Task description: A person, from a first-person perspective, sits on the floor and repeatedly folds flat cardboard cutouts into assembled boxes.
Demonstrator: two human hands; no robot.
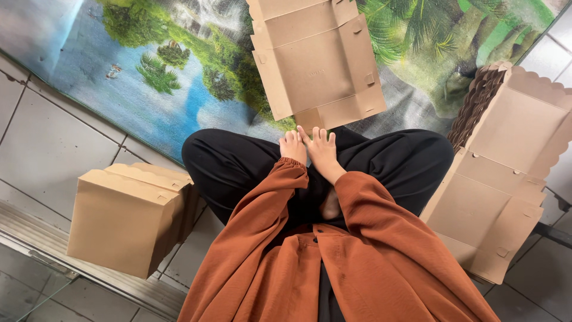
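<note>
You sit cross-legged on the tiled floor (53, 140), and both your hands meet at the near edge of a flat, unfolded brown cardboard box blank (319, 62) that lies on a mat printed with a waterfall and palm trees (149, 71). Your left hand (293, 146) rests beside the right with its fingers curled under, close together; whether it pinches the cardboard you cannot tell from here. Your right hand (322, 149) lies flat with the fingers spread, their tips touching the blank's lower flap, gripping nothing. Rust-orange sleeves (381, 232) cover both arms over black trousers (238, 164). To your left, a folded-up brown box (128, 217) stands on the tiles, well apart from the hands. To your right, a stack of flat blanks (497, 179) lies with scalloped edges, near your knee.
</note>
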